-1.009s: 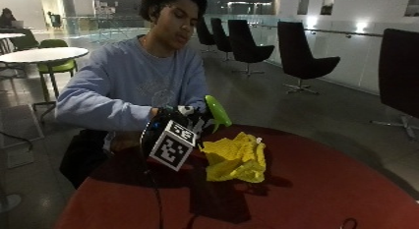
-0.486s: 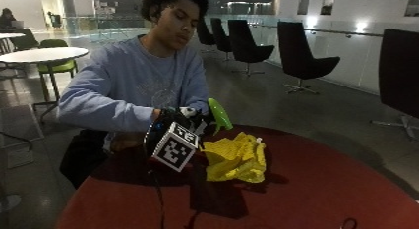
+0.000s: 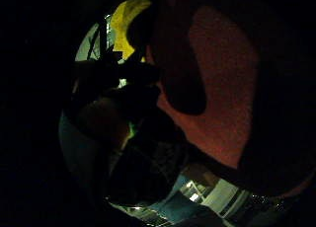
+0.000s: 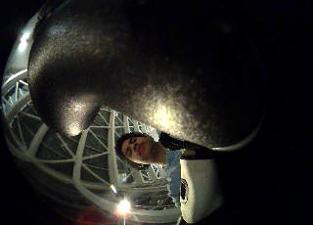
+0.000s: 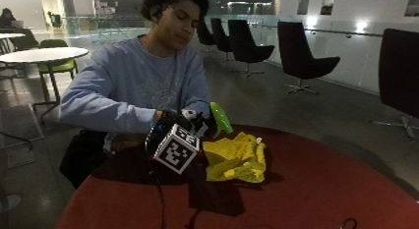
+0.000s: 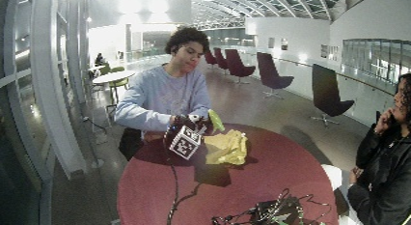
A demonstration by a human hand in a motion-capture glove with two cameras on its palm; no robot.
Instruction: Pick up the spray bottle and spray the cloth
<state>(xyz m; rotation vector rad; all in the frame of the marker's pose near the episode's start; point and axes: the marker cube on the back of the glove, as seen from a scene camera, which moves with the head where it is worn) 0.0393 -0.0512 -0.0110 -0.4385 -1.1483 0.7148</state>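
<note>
One yellow cloth (image 5: 237,157) lies crumpled on the round red table (image 5: 314,189) in front of you, with nothing between it and the bottle. Your gloved right hand (image 5: 178,123) is raised just above the table edge, forearm level, fingers curled around the spray bottle (image 5: 219,119). Its green head sticks out past your fingers, tilted toward the cloth, just above and beside it.

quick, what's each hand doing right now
Right hand: gripping the spray bottle above the yellow cloth.
Left hand: cannot be told, hidden.
</note>
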